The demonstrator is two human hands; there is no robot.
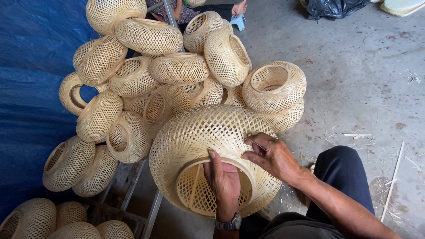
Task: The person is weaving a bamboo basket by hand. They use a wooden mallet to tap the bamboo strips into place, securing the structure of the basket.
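Note:
A large round woven bamboo basket (199, 132) lies on its side in front of me, its open mouth facing me. My left hand (223, 179) reaches through the mouth and grips the rim, thumb on the outside of the weave. My right hand (272, 155) rests on the basket's outer wall at the right, fingers pinching a thin bamboo strip (258, 144) in the weave. A watch (229, 224) sits on my left wrist.
Several finished woven baskets (177, 68) are heaped behind on a metal frame (152, 212). Blue tarpaulin (31, 88) hangs at left. Concrete floor (363, 75) at right carries bamboo scraps and a long stick (393, 179). Another person sits at the top by a small stool (237, 21).

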